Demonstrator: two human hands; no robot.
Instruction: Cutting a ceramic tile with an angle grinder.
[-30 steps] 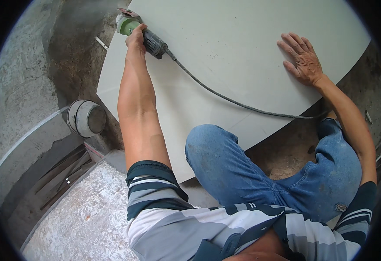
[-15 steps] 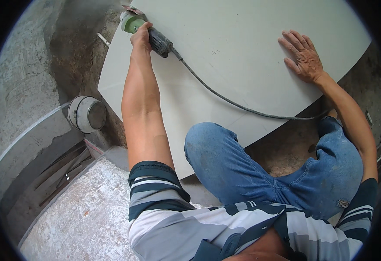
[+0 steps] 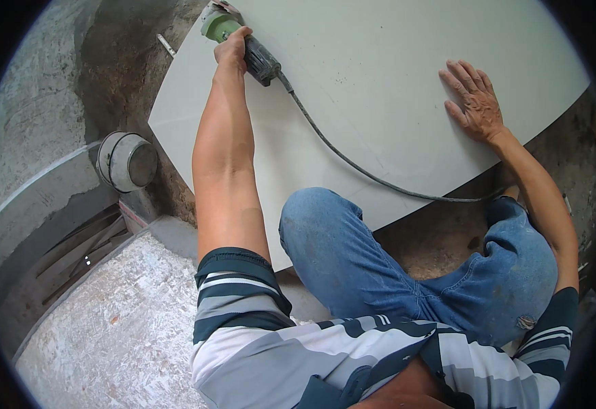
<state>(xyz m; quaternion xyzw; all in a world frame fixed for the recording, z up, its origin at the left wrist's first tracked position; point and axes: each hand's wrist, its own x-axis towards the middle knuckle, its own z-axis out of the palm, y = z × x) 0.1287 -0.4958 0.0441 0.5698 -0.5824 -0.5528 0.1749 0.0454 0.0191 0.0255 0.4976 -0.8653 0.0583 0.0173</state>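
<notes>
My left hand (image 3: pixel 233 49) is wrapped round a green and dark grey angle grinder (image 3: pixel 260 63), held at the top left edge of a large pale board (image 3: pixel 380 95) with a curved outline. Its disc end is partly hidden at the top rim of the picture, and a dark cable (image 3: pixel 332 146) trails across the board toward my bent legs. My right hand (image 3: pixel 475 102) lies flat on the board at the right, fingers spread and holding nothing.
A round metal-rimmed bucket (image 3: pixel 128 160) stands left of the board beside a low concrete ledge (image 3: pixel 39 204). Rough stained ground (image 3: pixel 427 252) shows beneath the board's lower edge. A short white stick (image 3: pixel 165 44) lies near the top left. My jeans-clad knee (image 3: pixel 315 218) is at the board's edge.
My left hand and the grinder have moved a little to the right along the board's top left edge. My right hand stays flat on the board. The whole view has tilted slightly.
</notes>
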